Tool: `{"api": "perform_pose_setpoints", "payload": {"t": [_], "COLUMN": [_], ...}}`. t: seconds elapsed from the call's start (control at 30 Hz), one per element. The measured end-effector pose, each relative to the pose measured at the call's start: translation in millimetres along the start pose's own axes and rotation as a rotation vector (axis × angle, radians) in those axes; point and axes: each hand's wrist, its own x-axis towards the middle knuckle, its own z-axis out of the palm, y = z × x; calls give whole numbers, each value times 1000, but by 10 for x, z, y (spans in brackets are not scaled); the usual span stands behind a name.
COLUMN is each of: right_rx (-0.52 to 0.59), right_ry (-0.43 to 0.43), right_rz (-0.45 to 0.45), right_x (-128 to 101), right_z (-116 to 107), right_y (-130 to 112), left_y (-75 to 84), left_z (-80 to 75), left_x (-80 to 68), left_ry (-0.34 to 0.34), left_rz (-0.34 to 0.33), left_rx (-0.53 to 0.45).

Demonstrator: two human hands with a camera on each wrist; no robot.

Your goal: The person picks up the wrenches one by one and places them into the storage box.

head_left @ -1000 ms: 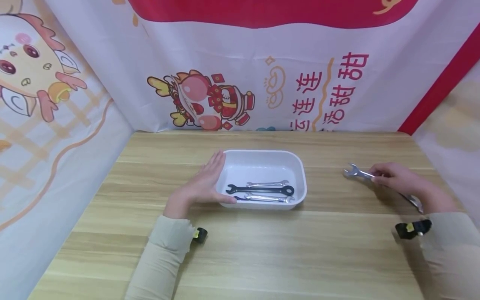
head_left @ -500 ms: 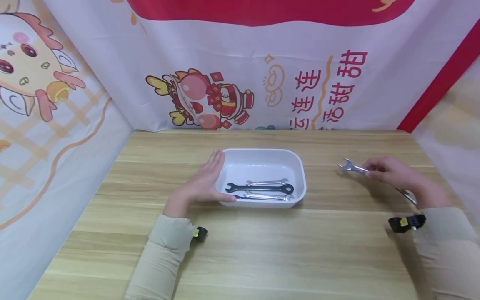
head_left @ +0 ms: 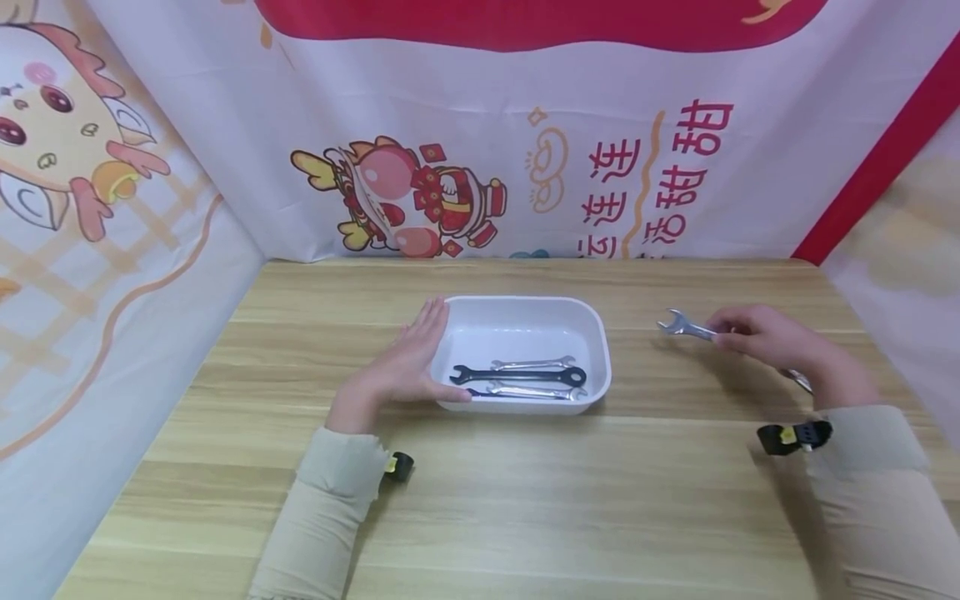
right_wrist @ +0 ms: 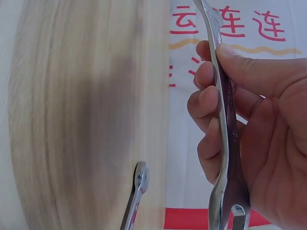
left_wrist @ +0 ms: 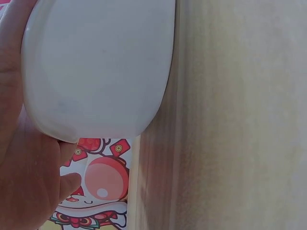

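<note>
1. Cartoon-printed cloth banners (head_left: 465, 167) wall in a pale wooden desk (head_left: 480, 500) on three sides.
2. Near the desk's middle sits a white tray (head_left: 525, 312); inside it lie a black wrench (head_left: 517, 376) and two silver wrenches (head_left: 534, 364), side by side towards the near wall.
3. The left hand (head_left: 401, 367) rests flat against the tray's left wall, its grip spread with straight fingers (left_wrist: 14, 72) along the wall and the thumb at the near corner.
4. The right hand (head_left: 765, 337) is well to the right of the tray, held above the desk, its grip pinching a silver open-end wrench (head_left: 686, 327) round the shaft; the wrench's open jaw points left towards the tray.
5. From the right wrist view, another wrench (right_wrist: 136, 196) lies on the desk below that hand.
</note>
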Motion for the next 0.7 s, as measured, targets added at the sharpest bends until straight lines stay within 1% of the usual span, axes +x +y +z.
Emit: {"api": "perform_pose_setpoints", "payload": {"t": [0.27, 0.6, 0.7], "right_rx": [22, 48, 48], "right_ry": [1, -6, 1], "right_rz": [-23, -36, -54], "right_x": [39, 105, 138], "right_z": [4, 12, 22], "right_y": [-102, -292, -359], "left_y": [-21, -9, -4], "left_z": [16, 16, 14], "left_x": [6, 9, 8], "left_ry": [5, 1, -1], "left_rz": [12, 2, -1], "left_rx": [3, -7, -8]}}
